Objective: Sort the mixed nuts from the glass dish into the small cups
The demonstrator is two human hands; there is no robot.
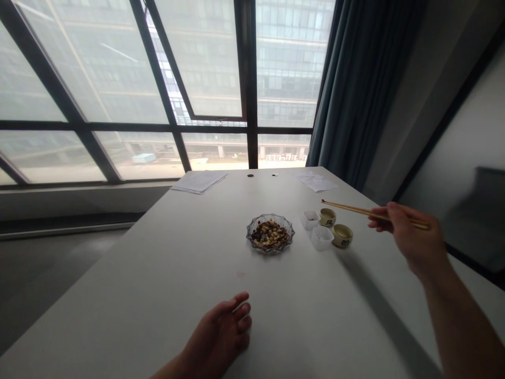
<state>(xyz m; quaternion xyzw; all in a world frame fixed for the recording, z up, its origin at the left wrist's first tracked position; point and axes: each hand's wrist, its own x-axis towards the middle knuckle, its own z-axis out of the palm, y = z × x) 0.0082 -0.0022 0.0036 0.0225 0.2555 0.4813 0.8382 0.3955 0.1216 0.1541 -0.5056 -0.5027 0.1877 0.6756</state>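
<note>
A scalloped glass dish (pixel 291 230) stands near the middle of the white table, heaped with mixed nuts or beans (pixel 270 235). My right hand (pixel 414 237) is shut on a pair of wooden chopsticks (pixel 366 213), holding them in the air to the right of the dish. Their tips point left, above and behind several small cups. Those are two white square cups (pixel 322 238) (pixel 310 220) and two cream ceramic cups with dark marks (pixel 342 235) (pixel 327 217). My left hand (pixel 221 331) lies at the table's near edge, fingers loosely curled, holding nothing.
Papers lie at the far end of the white table (pixel 165 263), with two small round holes in its surface nearby. Beyond stand large dark-framed windows (pixel 248 126) and a dark teal curtain (pixel 357 89). The table's left edge drops to a grey floor.
</note>
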